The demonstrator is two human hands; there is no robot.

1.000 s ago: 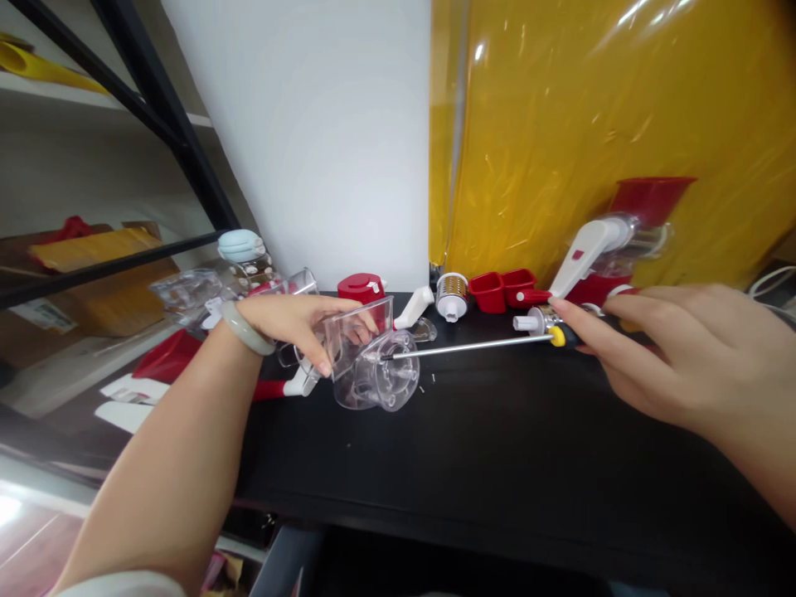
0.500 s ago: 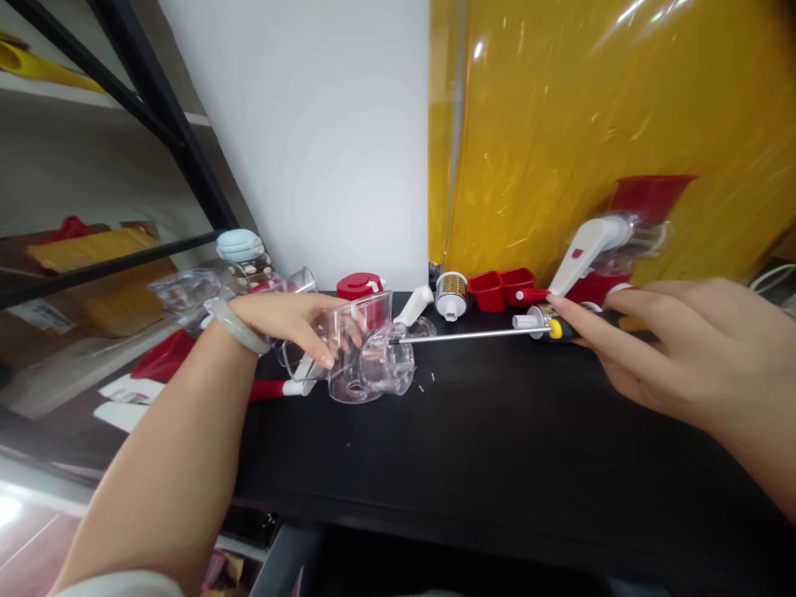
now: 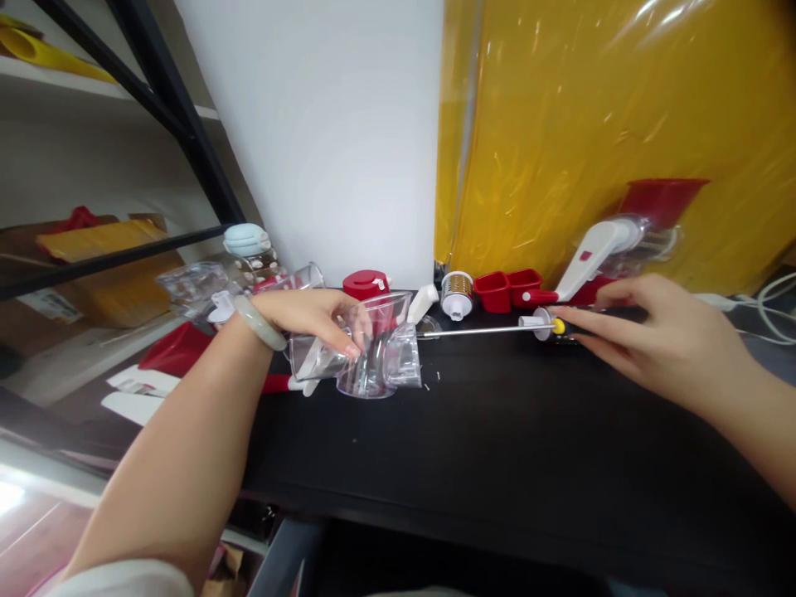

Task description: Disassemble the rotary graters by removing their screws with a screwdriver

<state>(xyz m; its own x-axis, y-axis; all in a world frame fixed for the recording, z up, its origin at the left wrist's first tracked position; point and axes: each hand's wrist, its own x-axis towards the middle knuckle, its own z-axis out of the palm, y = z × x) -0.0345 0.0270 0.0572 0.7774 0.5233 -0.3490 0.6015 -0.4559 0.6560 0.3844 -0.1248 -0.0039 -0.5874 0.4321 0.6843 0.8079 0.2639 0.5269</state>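
My left hand [image 3: 329, 319] is closed around a clear plastic housing [image 3: 370, 373] of a rotary grater, resting on the black tabletop [image 3: 485, 439]. In my right hand [image 3: 652, 332] is a screwdriver [image 3: 491, 330] with a long metal shaft and a yellow collar, held level with its tip pointing left at the housing. Whether the tip touches the housing I cannot tell. Two tiny screws [image 3: 432, 381] lie just right of the housing. Behind the shaft stand a grater drum [image 3: 458, 294] and red cups [image 3: 508, 290].
An assembled grater with a white crank arm [image 3: 594, 253] stands at the back right. A red round part [image 3: 366, 284] sits behind my left hand. More clear housings [image 3: 194, 286], a red hopper [image 3: 177, 348] and a bottle with a blue lid [image 3: 246, 240] are at left, beside the shelf frame [image 3: 180, 108].
The screwdriver tip has drawn a little away to the right of the housing. The housing has turned slightly in my left hand, and my right-hand fingers have shifted on the handle.
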